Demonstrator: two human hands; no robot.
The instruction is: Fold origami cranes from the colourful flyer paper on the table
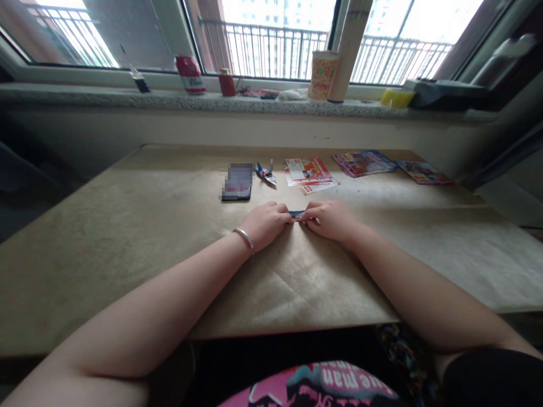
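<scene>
Between my hands, a small folded piece of printed paper [297, 215] with a blue upper edge lies on the table. My left hand [268, 222] pinches its left end, fingers closed; a silver bangle circles that wrist. At the right end the fingers of my right hand [328, 219] are closed on the same paper. Most of the paper is hidden behind the fingers. Just beyond my left hand stands a folded paper figure [266, 173] with pointed tips, beside a dark phone [237, 183] whose screen is blurred out.
Behind my right hand lie red and white printed sheets [311, 172]. Farther right are a stack of colourful cards [363, 163] and another small stack [424, 172]. The windowsill [161, 100] holds a red can [190, 74], a red bottle [226, 83], a patterned cup [323, 75] and a yellow block [397, 99].
</scene>
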